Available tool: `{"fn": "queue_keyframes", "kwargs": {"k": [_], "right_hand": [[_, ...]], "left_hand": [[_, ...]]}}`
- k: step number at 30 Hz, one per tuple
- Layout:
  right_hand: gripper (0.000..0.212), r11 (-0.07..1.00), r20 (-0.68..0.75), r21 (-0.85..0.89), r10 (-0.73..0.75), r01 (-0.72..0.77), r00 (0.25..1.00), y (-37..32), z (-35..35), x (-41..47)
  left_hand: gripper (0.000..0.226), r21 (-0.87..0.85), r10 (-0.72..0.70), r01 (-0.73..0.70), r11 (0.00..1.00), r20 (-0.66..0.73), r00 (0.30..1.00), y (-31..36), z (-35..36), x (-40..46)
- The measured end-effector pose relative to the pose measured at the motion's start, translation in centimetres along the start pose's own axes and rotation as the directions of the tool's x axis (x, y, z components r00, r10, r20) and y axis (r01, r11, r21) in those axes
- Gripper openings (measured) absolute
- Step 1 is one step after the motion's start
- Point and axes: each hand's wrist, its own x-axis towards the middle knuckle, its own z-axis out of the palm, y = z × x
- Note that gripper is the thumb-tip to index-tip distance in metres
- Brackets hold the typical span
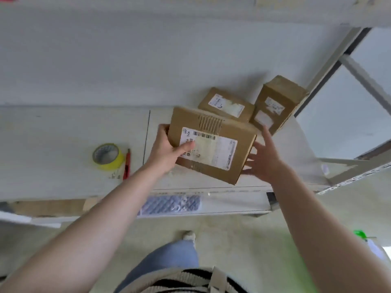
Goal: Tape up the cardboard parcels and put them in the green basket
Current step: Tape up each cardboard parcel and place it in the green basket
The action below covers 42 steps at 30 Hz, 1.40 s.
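Parcel (pixel 211 144) above white table (pixel 63 134)

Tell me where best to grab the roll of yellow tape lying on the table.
The tape roll lies flat, hole facing up, with the red cutter close on its right. Probably come from above or from its left: thumb in the hole, fingers on the outer yellow rim.

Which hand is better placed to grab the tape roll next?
Left, probably. The tape roll lies on the table left of the left hand, though that hand grips the parcel. The right hand is open but sits beyond the parcel.
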Motion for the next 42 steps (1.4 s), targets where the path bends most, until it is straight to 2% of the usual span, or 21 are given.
{"fn": "queue_keyframes", "kwargs": {"k": [2, 5, 6, 7, 9, 11, 13, 16, 18, 20, 22, 25, 27, 29, 31, 33, 35, 37, 39, 40, 42], "right_hand": [[0.105, 0.995, 0.205, 0.014, 0.092, -0.097, 0.974, 1.7, 3.1, -0.2], [0.096, 0.992, 0.301, 0.076, 0.069, -0.096, 0.951, 3.7, 6.9, -0.8], [0.090, 0.995, 0.304, 0.088, 0.025, -0.054, 0.952, 3.9, 8.0, -1.0], [0.081, 0.996, 0.284, 0.089, -0.042, 0.018, 0.958, 4.1, 9.0, -1.2], [0.067, 0.978, 0.205, 0.039, -0.209, 0.205, 0.956, 4.4, 11.3, -1.8], [0.071, 0.935, 0.128, 0.004, -0.353, 0.355, 0.927, 5.1, 13.9, -2.5], [0.072, 0.872, 0.095, -0.036, -0.484, 0.489, 0.870, 6.0, 16.4, -2.7], [0.043, 0.761, 0.191, -0.135, -0.608, 0.634, 0.771, 7.5, 20.4, -2.6], [0.042, 0.802, 0.097, -0.064, -0.588, 0.595, 0.803, 7.7, 23.3, -2.1], [0.037, 0.871, 0.039, -0.031, -0.490, 0.491, 0.871, 7.6, 25.8, -1.1], [0.046, 0.927, 0.169, -0.079, -0.350, 0.367, 0.921, 7.3, 28.5, -0.4], [0.055, 0.982, 0.346, -0.040, -0.159, 0.184, 0.925, 8.1, 32.5, -0.2], [0.051, 0.984, 0.317, 0.013, -0.172, 0.177, 0.933, 9.2, 35.1, -0.1], [0.040, 0.970, 0.243, 0.004, -0.237, 0.243, 0.941, 10.3, 37.7, 0.2], [0.038, 0.957, 0.192, -0.057, -0.271, 0.286, 0.943, 11.5, 40.4, 0.6], [0.043, 0.947, 0.163, -0.125, -0.273, 0.294, 0.948, 12.9, 43.1, 1.1], [0.047, 0.925, 0.164, -0.213, -0.285, 0.316, 0.944, 14.4, 45.2, 1.7], [0.052, 0.911, 0.197, -0.283, -0.252, 0.301, 0.948, 15.9, 46.3, 2.8], [0.049, 0.886, 0.163, -0.363, -0.244, 0.288, 0.956, 16.6, 46.2, 3.9], [0.043, 0.830, 0.098, -0.462, -0.303, 0.313, 0.948, 16.7, 45.6, 4.6], [0.028, 0.603, -0.014, -0.731, -0.481, 0.320, 0.876, 17.0, 43.6, 6.5]], "left_hand": [[0.067, -0.012, 0.019, -0.018, 1.000, 0.035, 0.999, -0.4, -3.8, -1.7], [0.052, 0.041, -0.013, 0.012, 0.999, 0.024, 1.000, -1.2, -8.6, -3.0], [0.055, 0.024, -0.047, 0.046, 0.999, 0.042, 0.998, -1.5, -10.0, -3.1], [0.068, -0.078, -0.110, 0.118, 0.990, 0.100, 0.989, -1.5, -11.1, -3.2], [0.115, -0.366, -0.254, 0.352, 0.862, 0.290, 0.923, -0.9, -12.2, -3.5], [0.140, -0.449, -0.354, 0.490, 0.747, 0.355, 0.865, -0.5, -12.7, -2.9], [0.124, -0.485, -0.437, 0.551, 0.679, 0.337, 0.834, -0.8, -13.5, -1.8], [0.063, -0.644, -0.360, 0.545, 0.538, 0.409, 0.838, -1.4, -16.2, -0.2], [0.055, -0.661, -0.254, 0.501, 0.558, 0.439, 0.862, -2.3, -19.7, 0.6], [0.067, -0.657, -0.142, 0.464, 0.595, 0.482, 0.865, -4.0, -23.4, 1.6], [0.083, -0.638, -0.080, 0.452, 0.623, 0.523, 0.849, -5.5, -26.5, 2.4], [0.096, -0.581, -0.067, 0.471, 0.664, 0.581, 0.811, -7.3, -30.1, 3.2], [0.086, -0.499, -0.170, 0.434, 0.750, 0.489, 0.856, -7.9, -32.1, 3.7], [0.070, -0.379, -0.332, 0.426, 0.822, 0.289, 0.898, -8.1, -33.7, 4.0], [0.067, -0.352, -0.445, 0.467, 0.811, 0.147, 0.884, -9.1, -35.4, 4.0], [0.077, -0.368, -0.447, 0.499, 0.785, 0.223, 0.867, -9.9, -37.0, 3.1], [0.068, -0.323, -0.453, 0.513, 0.795, 0.245, 0.857, -10.7, -38.1, 1.9], [0.051, -0.252, -0.516, 0.521, 0.815, 0.093, 0.852, -12.1, -39.0, 1.4], [0.038, -0.206, -0.541, 0.534, 0.820, 0.028, 0.841, -13.5, -39.5, 1.3], [0.037, -0.178, -0.545, 0.539, 0.823, 0.022, 0.838, -14.2, -39.7, 1.3], [0.044, -0.105, -0.546, 0.542, 0.834, -0.006, 0.838, -15.6, -40.1, 1.4]]}}
